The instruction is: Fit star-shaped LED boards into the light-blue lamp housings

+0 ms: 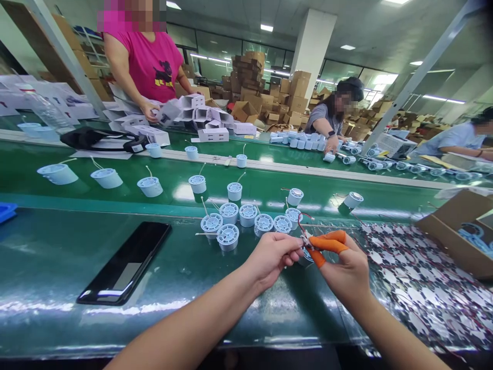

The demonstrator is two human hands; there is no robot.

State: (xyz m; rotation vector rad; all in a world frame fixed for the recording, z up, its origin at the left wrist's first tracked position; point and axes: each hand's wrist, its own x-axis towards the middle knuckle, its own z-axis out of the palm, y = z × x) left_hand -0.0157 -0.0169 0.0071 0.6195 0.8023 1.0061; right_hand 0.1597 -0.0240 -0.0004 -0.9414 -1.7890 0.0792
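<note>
My left hand [275,255] pinches one edge of a small circuit board with wires [306,239]. On its other side, my right hand [342,257] grips the same board; orange finger covers are on its thumb and fingers. A red wire with a pale plug curls up from the board. Below my fingertips, a light blue round housing [307,257] is partly hidden. Just left of it, several light blue round housings [227,236] with spoked tops stand grouped on the green surface, some with pale wires sticking out.
Many small wired boards [416,277] lie at the right by a cardboard box [458,231]. A black phone [125,262] lies at the left. More housings [150,186] stand on the green belt [265,182]. Across it, one person [154,67] handles white boxes; another person [327,115] reaches toward blue parts.
</note>
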